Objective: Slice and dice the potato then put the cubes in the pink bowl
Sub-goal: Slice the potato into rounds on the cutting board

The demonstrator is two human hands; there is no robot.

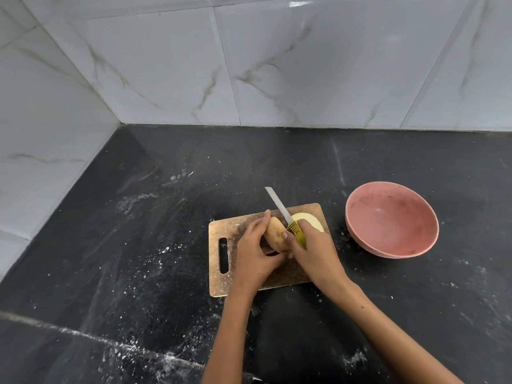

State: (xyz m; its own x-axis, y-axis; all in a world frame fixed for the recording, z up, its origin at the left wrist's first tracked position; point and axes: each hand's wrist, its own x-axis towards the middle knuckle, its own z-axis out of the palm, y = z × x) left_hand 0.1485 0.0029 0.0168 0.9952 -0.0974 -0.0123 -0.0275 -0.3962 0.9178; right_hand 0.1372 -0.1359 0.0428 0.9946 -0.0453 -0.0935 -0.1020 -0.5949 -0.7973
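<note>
A wooden cutting board (221, 228) lies on the black counter. On it my left hand (255, 253) grips a brown-skinned potato piece (274, 234), fingers curled over its far side. My right hand (313, 250) holds a knife with a yellow handle (297, 234); its white blade (278, 203) points away and up to the left, just right of that piece. A cut potato half (310, 218) lies pale face up at the board's right end, partly hidden by my right hand. The pink bowl (392, 220) stands to the right of the board with nothing visible in it.
Marble-look tiled walls (249, 65) close off the back and left of the counter. White specks and smears are scattered over the black counter (124, 245), mostly left of the board and along the front.
</note>
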